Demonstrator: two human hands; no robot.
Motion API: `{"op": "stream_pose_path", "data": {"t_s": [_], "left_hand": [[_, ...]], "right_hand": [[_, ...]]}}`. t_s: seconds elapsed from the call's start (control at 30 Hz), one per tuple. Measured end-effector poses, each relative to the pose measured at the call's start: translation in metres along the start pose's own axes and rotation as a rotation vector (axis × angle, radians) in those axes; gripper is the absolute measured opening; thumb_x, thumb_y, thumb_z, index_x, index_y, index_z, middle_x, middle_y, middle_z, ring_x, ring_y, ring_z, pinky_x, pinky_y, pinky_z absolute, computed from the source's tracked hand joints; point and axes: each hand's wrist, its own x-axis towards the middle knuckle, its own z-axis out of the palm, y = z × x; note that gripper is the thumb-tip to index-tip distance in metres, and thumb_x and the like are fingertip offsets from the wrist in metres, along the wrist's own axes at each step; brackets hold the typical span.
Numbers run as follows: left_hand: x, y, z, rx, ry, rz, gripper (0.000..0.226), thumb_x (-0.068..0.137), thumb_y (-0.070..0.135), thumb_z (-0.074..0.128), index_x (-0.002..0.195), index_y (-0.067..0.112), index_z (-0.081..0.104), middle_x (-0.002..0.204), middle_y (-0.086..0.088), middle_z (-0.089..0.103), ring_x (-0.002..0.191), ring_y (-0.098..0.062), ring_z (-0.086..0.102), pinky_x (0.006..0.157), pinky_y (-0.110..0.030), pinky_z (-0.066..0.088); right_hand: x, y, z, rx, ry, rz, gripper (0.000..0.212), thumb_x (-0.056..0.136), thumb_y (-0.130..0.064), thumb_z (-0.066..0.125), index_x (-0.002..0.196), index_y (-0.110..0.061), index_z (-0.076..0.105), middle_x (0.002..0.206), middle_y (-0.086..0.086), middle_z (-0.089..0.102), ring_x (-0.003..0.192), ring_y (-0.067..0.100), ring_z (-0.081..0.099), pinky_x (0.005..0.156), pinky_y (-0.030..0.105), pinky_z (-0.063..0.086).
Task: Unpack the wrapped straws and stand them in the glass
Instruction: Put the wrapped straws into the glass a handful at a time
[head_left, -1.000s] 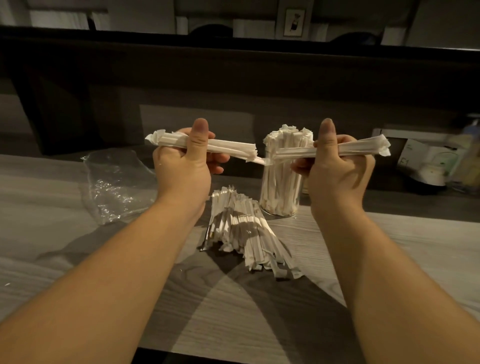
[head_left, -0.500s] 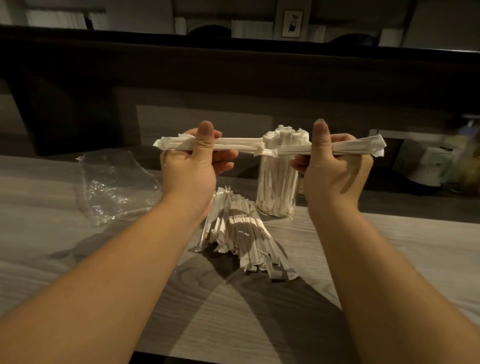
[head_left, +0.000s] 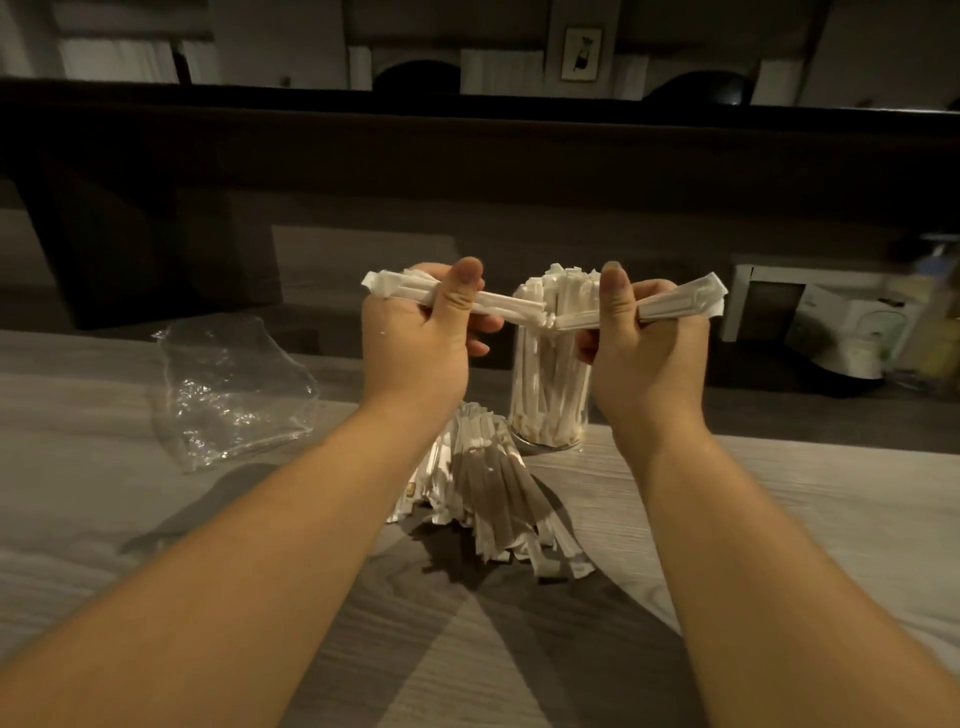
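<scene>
White paper is what I see most. I have two hands up over the counter (head_left: 779, 519), and each one holds a bunch of wrapped straws. My left hand (head_left: 415, 343) has its fingers (head_left: 480, 327) curled around one bunch (head_left: 410, 291), with my thumb pressed on top. My right hand (head_left: 649, 348) holds the other bunch (head_left: 680, 304) the same way, thumb up on top too. The two bunches lie flat and point at each other, and their thin ends meet in the middle, right in front of the glass. I cannot count the straws in each bunch, because they are pressed tight together and my hands cover part of them. One glass (head_left: 548, 415) stands on the counter behind my hands, packed full of wrapped straws (head_left: 550, 364) standing up. There are too many to count, and my right hand hides one side of the glass. One loose pile of straws (head_left: 493, 493) lies flat on the counter, just in front of the glass and between my arms. My left arm covers one edge of it and a dark shadow falls over some of it. One see-through plastic bag (head_left: 228, 389) lies crumpled on the left, well apart from the pile. Far off on the right are a white box (head_left: 852, 332) and some blurry bottles (head_left: 930, 312) that I cannot make out. Both my arms are cut off at the bottom.
</scene>
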Motion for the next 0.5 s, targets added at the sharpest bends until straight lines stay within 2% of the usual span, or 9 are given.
{"op": "stream_pose_path", "data": {"t_s": [0.13, 0.23, 0.4, 0.5], "left_hand": [[0.011, 0.008, 0.008, 0.159, -0.069, 0.074, 0.024, 0.096, 0.040, 0.060, 0.085, 0.018, 0.063, 0.067, 0.002, 0.071, 0.067, -0.013, 0.073, 0.051, -0.020, 0.055], [0.019, 0.011, 0.014, 0.228, -0.114, 0.132, 0.025, 0.096, 0.040, 0.060, 0.081, 0.020, 0.063, 0.067, 0.001, 0.070, 0.064, -0.011, 0.072, 0.051, -0.017, 0.050], [0.026, 0.008, 0.024, 0.287, -0.099, 0.197, 0.020, 0.094, 0.040, 0.064, 0.081, 0.026, 0.058, 0.068, 0.002, 0.067, 0.063, -0.010, 0.070, 0.060, -0.021, 0.054], [0.029, 0.005, 0.031, 0.328, -0.073, 0.227, 0.024, 0.090, 0.042, 0.069, 0.086, 0.019, 0.061, 0.075, 0.001, 0.067, 0.066, -0.007, 0.070, 0.063, -0.021, 0.057]], "right_hand": [[0.002, 0.003, -0.003, 0.035, 0.051, 0.066, 0.022, 0.093, -0.039, 0.068, 0.088, -0.035, 0.047, 0.090, -0.008, 0.062, 0.084, 0.007, 0.067, 0.076, 0.025, 0.057], [0.007, 0.007, -0.004, 0.018, 0.062, 0.047, 0.015, 0.093, -0.036, 0.070, 0.091, -0.033, 0.055, 0.094, -0.007, 0.068, 0.088, 0.008, 0.070, 0.082, 0.030, 0.060], [0.011, 0.007, -0.001, -0.064, 0.012, -0.073, 0.017, 0.098, -0.034, 0.064, 0.081, -0.030, 0.060, 0.081, -0.007, 0.067, 0.077, 0.005, 0.067, 0.067, 0.018, 0.055], [0.013, 0.009, 0.001, -0.099, -0.037, -0.096, 0.017, 0.102, -0.029, 0.057, 0.086, -0.026, 0.058, 0.079, -0.008, 0.062, 0.071, -0.004, 0.061, 0.058, 0.008, 0.049]]}}
